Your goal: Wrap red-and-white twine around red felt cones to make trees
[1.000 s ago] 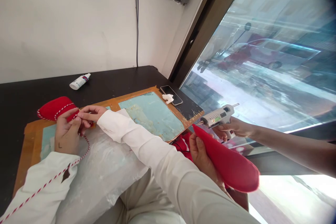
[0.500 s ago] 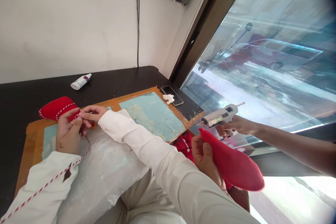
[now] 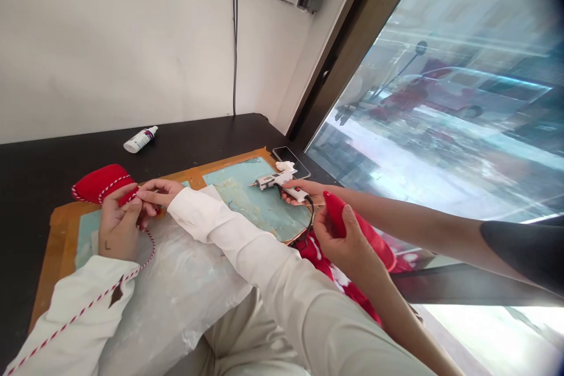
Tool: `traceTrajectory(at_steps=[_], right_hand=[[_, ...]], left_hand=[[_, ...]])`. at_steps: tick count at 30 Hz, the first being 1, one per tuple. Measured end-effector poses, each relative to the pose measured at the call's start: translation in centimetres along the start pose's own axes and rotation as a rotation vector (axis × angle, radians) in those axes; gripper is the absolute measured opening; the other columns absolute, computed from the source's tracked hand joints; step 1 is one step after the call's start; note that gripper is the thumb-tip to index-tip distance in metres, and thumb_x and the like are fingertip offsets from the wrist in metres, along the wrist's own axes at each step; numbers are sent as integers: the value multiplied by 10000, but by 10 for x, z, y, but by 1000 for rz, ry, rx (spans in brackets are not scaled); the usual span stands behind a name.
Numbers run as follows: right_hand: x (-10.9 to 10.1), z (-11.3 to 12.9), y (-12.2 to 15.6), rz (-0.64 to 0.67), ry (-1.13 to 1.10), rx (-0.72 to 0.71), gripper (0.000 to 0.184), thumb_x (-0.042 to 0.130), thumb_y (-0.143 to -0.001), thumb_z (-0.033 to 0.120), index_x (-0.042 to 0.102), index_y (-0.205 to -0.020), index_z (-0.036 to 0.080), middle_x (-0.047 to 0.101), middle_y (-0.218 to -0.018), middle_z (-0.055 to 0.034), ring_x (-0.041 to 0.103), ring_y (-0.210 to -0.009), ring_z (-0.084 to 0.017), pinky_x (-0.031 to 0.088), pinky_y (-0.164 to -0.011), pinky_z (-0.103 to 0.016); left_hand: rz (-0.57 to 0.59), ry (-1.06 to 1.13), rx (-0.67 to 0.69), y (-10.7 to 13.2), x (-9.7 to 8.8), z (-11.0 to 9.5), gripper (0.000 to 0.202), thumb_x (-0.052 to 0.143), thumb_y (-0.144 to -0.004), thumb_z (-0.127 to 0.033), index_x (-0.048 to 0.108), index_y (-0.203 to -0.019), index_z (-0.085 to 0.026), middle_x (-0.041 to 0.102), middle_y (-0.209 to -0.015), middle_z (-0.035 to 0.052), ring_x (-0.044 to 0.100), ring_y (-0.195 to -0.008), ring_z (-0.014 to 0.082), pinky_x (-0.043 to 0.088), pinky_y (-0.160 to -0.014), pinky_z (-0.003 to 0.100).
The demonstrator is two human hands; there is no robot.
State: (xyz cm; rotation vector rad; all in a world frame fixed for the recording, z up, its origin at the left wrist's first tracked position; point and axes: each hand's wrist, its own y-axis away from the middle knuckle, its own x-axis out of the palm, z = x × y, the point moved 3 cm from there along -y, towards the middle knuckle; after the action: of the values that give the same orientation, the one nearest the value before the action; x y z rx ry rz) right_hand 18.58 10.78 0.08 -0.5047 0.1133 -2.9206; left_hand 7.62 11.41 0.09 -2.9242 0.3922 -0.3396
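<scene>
The left hand (image 3: 117, 226) grips a red felt piece (image 3: 99, 182) just inside the left edge of the taped board (image 3: 57, 264), and the right hand (image 3: 157, 192) pinches red-and-white twine (image 3: 88, 299) at its seam. A co-worker's hand (image 3: 299, 191) holds a glue gun (image 3: 268, 181) near the board's far edge.

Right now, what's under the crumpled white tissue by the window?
A black smartphone: the crumpled white tissue sits over its near end. Whatever is on the screen beneath the tissue is covered, so that part can't be seen.
</scene>
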Motion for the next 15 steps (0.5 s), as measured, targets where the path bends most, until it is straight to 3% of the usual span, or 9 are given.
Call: traceTrajectory(at_steps=[3, 8, 12, 15], right_hand=[[1, 2, 0, -18, -39, 31, 108, 479, -939, 101, 501, -842, 143, 530, -522, 55, 489, -474, -64, 377, -529, -164], [5, 7, 1, -18, -31, 87, 146, 474, -969, 208, 443, -840, 148, 504, -490, 70, 498, -453, -68, 394, -528, -163], [10, 10, -1, -30, -4, 89, 143, 422, -962, 111, 443, -825, 147, 499, -487, 73, 494, -450, -70, 384, -522, -170], [16, 33, 17, -85, 151, 108, 165, 440, -949, 112, 449, -788, 148, 466, -475, 81, 474, -450, -61, 380, -527, -173]], left_hand=[[11, -4, -13, 1, 1, -2, 488, 702, -698, -335, 485, -1101, -165, 585, -557, -28, 441, -411, 103, 339, -380, 190], [13, -13, -9, 2, 0, -3, 496, 704, -698, -357, 488, -1101, -165, 588, -566, -24, 437, -413, 101, 334, -387, 195], [26, -8, -11, 1, 0, -2, 483, 695, -706, -353, 486, -1102, -171, 590, -571, -24, 436, -421, 103, 334, -396, 200], [38, 5, -22, 1, -1, -1, 477, 690, -714, -337, 476, -1109, -178, 587, -576, -28, 428, -420, 102, 326, -394, 201]])
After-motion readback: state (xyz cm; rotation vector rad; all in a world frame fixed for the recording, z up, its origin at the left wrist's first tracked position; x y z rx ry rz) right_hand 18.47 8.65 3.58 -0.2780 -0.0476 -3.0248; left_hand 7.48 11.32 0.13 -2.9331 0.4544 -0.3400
